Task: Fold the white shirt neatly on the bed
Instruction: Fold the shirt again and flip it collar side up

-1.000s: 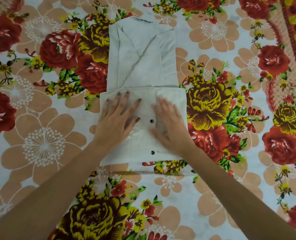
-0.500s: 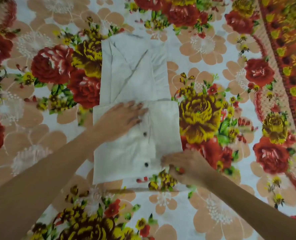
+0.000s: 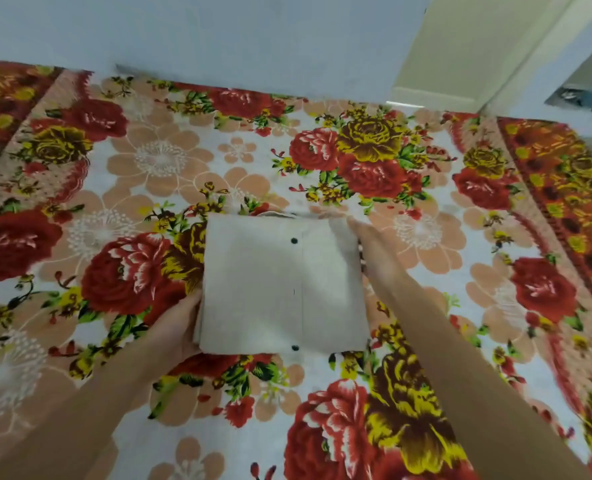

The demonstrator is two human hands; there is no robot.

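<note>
Left hand fingertips beneath shirt

Your view is fairly bright and evenly lit, with soft, diffuse light and no hard glare; the source is out of sight. A soft grey shadow lies across the left and lower part of the white shirt, and faint shade sits under its near edge on the bedsheet. Motion blur smears your right hand, most at the fingertips, so its grip cannot be read. Your left hand is clearer, though soft-edged. The whole frame is slightly soft. The wide lens stretches both forearms at the lower corners and tilts the bed's far edge. The wall reads flat, pale blue-grey.
</note>
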